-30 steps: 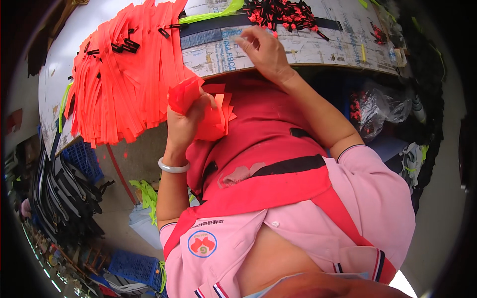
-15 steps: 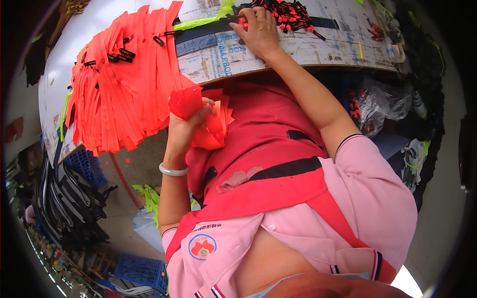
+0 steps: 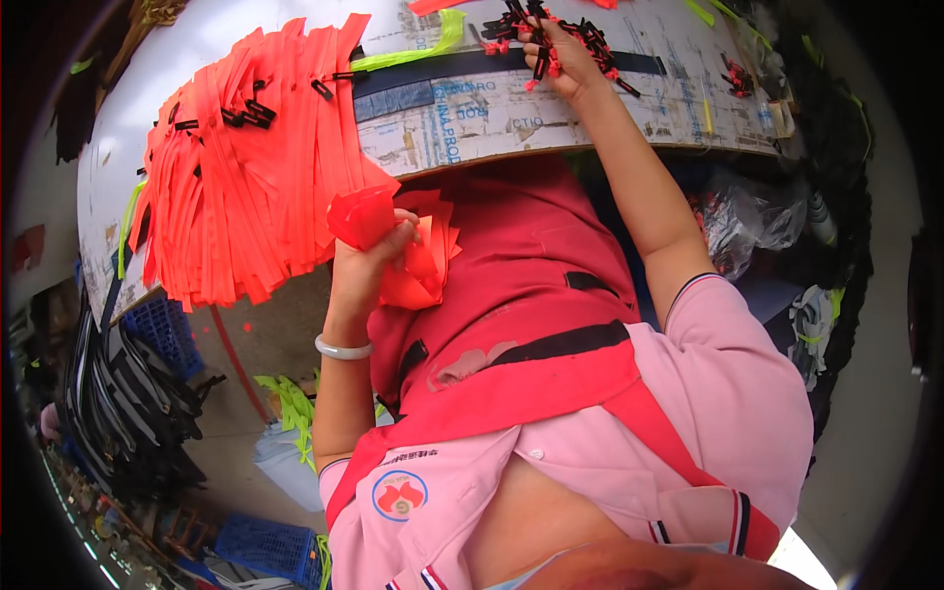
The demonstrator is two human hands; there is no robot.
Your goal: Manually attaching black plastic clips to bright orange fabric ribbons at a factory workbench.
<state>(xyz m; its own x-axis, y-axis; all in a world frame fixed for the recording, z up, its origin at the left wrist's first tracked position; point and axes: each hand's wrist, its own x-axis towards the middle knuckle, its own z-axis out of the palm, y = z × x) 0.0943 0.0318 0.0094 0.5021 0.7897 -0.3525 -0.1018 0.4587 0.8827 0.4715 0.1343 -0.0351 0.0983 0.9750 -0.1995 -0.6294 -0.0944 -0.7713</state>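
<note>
My left hand [image 3: 382, 254] is closed round a folded bundle of orange-red fabric strips [image 3: 366, 216], just off the table's near edge. On the table beside it, to the left, spreads a thick layer of matching orange-red strips [image 3: 265, 187], with several small black pieces [image 3: 251, 115] lying on them. My right hand [image 3: 568, 67] is at the far side of the table, its fingers closed on some small black-and-red pieces. These come from a loose pile of such pieces [image 3: 595, 44] around the hand; their exact kind is too small to tell.
The white table [image 3: 393, 133] has a worn, printed surface with dark blue strips [image 3: 472, 65] on it. A yellow-green ribbon [image 3: 423, 47] lies near the pile. At right below the table hangs clear plastic [image 3: 752, 211]. Dark strips [image 3: 128, 403] and a blue crate [image 3: 270, 546] are at lower left.
My right hand has gone from lying spread at the pile's left edge to gripping some black-and-red pieces farther right. The pile is more scattered. My left hand has hardly moved.
</note>
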